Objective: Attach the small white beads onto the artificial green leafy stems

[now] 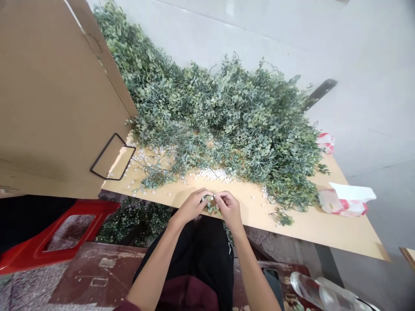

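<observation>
The left hand (192, 206) and right hand (229, 210) pinch a small leafy sprig (210, 204) together, with white beads (212, 174) just beyond the grip on the tabletop (324, 226).

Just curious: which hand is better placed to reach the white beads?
Probably the right hand: slightly closer to the heap of white beads than the left hand; both pinch a small green sprig.

A sprig (211, 206) sits between the hands (228, 208); beyond them, a heap of foliage (223, 125) covers the worktop (324, 229), beads (210, 174) just before it; a cardboard sheet (55, 99) stands left, a plastic bag (343, 203) right.
</observation>
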`<state>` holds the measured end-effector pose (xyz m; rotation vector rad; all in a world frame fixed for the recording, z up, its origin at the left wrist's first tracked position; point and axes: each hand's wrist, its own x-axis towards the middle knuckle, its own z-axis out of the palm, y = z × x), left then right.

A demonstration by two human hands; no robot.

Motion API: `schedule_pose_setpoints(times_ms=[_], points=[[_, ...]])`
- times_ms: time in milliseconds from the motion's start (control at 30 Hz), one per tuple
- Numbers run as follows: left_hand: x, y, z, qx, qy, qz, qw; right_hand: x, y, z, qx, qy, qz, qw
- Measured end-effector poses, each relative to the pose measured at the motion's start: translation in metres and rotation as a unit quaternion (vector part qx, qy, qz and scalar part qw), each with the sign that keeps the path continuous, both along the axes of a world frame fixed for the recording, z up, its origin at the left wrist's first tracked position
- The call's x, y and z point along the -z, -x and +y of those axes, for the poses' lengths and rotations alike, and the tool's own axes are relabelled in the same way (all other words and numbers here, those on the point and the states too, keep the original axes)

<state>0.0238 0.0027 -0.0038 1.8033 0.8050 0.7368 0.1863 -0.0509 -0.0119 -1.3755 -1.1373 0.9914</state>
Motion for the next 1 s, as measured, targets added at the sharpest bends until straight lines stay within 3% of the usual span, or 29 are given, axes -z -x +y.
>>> schedule_pose_setpoints(times_ms=[367, 467, 567, 700, 833, 1000], points=[[0.006, -0.004, -0.005, -0.043, -0.034, -0.002, 0.998, 0.003, 0.007, -0.007, 0.025, -0.040, -0.076, 0.996], [0.008, -0.005, -0.010, -0.088, -0.042, -0.017, 0.995, 0.001, 0.008, -0.010, -0.007, -0.055, -0.116, 0.992], [0.008, -0.007, -0.013, -0.170, -0.047, -0.029, 0.984, -0.005, 0.003, -0.009, -0.026, -0.067, -0.157, 0.985], [0.007, -0.010, -0.013, -0.241, -0.070, -0.039, 0.967, -0.014, -0.020, 0.003, 0.050, -0.074, -0.255, 0.963], [0.012, -0.013, -0.011, -0.227, -0.121, -0.012, 0.966, -0.018, -0.047, 0.017, 0.080, -0.036, -0.333, 0.939], [0.016, -0.014, -0.014, -0.238, -0.099, -0.021, 0.966, -0.018, -0.060, 0.031, 0.049, 0.052, -0.424, 0.903]])
